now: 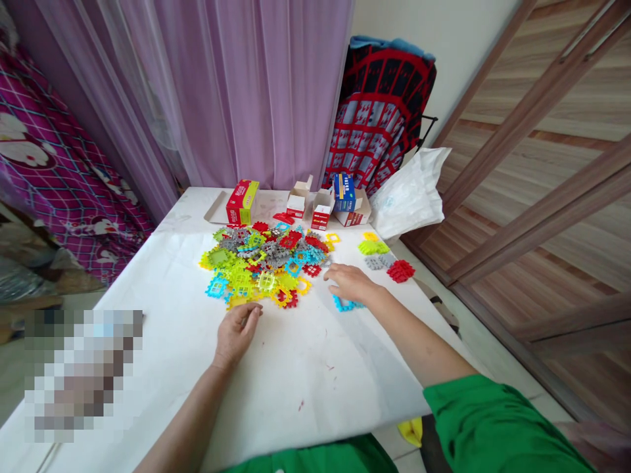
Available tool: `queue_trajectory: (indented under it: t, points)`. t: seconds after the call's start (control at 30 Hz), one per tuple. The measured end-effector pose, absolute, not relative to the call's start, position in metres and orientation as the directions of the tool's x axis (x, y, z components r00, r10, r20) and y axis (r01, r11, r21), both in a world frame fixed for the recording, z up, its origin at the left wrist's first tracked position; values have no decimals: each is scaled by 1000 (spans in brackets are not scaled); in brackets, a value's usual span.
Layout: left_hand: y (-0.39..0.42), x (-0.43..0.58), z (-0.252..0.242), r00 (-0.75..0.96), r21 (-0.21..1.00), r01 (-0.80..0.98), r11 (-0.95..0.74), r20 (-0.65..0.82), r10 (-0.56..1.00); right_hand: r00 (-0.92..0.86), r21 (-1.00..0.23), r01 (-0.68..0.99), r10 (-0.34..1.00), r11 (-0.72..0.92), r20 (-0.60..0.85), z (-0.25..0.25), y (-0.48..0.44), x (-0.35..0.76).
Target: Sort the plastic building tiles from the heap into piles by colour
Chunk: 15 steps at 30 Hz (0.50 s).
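Observation:
A heap of square plastic interlocking building pieces [266, 259] in red, yellow, lime, blue and grey lies in the middle of the white table. At the heap's near edge my left hand [240, 332] rests with curled fingers and the thumb close against them; whatever may be in it is hidden. My right hand [351, 282] reaches over to the heap's right side, thumb and fingers apart, with nothing visible between them. Below its palm, partly covered, lie blue pieces [344, 303]. Farther right are small groups of lime pieces [373, 247], grey pieces [378, 262] and red pieces [401, 270].
Along the table's back stand a red and lime box [242, 202], opened white and red cartons [322, 210] and a blue box [344, 191]. A white bag [411, 194] sits at the back right corner. A blurred patch [89, 374] covers the left edge of the white table [296, 381].

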<state>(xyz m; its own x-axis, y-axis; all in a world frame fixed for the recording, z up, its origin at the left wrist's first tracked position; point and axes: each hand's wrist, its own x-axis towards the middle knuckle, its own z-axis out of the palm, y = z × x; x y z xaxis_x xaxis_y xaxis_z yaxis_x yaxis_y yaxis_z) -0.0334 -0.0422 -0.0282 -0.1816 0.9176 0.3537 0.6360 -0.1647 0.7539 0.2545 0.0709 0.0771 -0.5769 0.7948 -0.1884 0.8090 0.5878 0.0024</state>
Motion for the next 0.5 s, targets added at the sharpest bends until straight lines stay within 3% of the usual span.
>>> queue_trajectory:
  t: [0.2,0.43,0.5]
  points:
    - [-42,-33,-29,-182,739,650,-175,376,909,-489,-53,871,873,488,-3,60,89,180]
    - [-42,-33,-30,-173,722,661,-205,413,894,-402,-80,912,915,401,5,46,103,149]
    - [-42,-33,-30,-168,718,662,-214,421,891,-375,-141,916,926,376,34,45,103,151]
